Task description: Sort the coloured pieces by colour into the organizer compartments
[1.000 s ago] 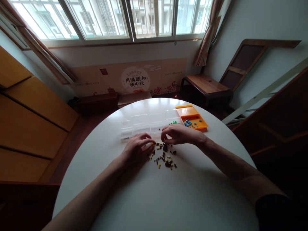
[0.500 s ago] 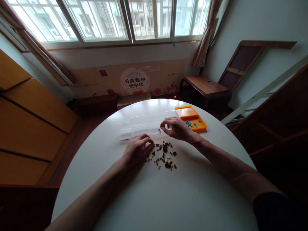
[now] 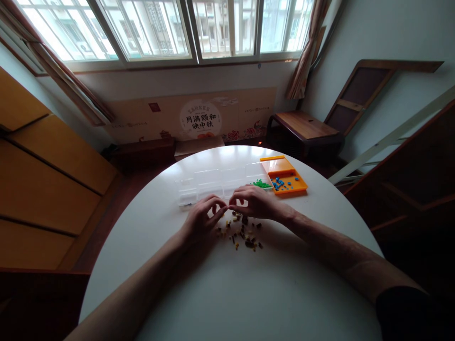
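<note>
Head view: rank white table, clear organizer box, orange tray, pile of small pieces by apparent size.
1. white table
2. clear organizer box
3. orange tray and pile of small pieces: look about alike; the pile lies nearer the camera and partly under the hands, so unranked.

Lying open across the near surface; blocking beyond the hands: clear box, orange tray, with loose bits crowding between.

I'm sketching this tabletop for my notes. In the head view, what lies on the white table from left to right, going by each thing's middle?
Left hand → clear compartment box → pile of small dark and yellow pieces → right hand → orange tray holding blue pieces.
</note>
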The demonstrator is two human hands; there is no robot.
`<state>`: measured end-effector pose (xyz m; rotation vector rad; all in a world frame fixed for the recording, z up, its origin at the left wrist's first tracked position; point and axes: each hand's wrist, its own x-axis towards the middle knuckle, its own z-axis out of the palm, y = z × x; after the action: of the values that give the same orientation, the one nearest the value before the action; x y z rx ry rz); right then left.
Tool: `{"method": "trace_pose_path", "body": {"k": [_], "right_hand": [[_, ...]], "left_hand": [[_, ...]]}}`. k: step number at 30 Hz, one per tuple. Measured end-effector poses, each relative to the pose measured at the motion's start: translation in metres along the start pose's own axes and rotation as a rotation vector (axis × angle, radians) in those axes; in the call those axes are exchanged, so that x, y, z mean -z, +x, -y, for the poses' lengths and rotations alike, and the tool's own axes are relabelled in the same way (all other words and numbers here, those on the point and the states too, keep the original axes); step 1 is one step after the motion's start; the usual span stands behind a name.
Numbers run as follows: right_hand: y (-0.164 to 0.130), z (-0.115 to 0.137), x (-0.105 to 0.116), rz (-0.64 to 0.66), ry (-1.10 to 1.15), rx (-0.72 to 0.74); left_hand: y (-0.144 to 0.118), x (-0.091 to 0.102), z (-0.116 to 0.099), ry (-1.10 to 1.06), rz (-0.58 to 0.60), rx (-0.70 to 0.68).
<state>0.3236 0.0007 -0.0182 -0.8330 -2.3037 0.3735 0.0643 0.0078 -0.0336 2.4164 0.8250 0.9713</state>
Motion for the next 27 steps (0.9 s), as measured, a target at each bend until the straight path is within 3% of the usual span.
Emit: {"method": "trace_pose_path", "body": {"k": [7,12,15,22,27], "right_hand": [[-0.001,-0.009,0.000,-0.028,-0.006,0.002],[-0.004,-0.029,0.006,-0.214,-0.118,-0.187],[-0.007,-0.037,0.007,-0.243,-0.183,-0.269],[-0.008,-0.036,0.006,-0.173,-0.252,-0.216],[-0.005,-0.022,0.005,0.024,-0.144,-0.026]], "left_hand": [[-0.002,-0.001,0.004,-0.014,-0.014,0.021],[-0.004,0.000,-0.001,0.022,0.025,0.015],[-0.005,0.004,-0.005,0.041,0.085,-0.015],[-0.005,0.011,-0.010,0.055,0.233,-0.103],[-0.006,0.006,-0.002,0.074,0.212,-0.138]]}}
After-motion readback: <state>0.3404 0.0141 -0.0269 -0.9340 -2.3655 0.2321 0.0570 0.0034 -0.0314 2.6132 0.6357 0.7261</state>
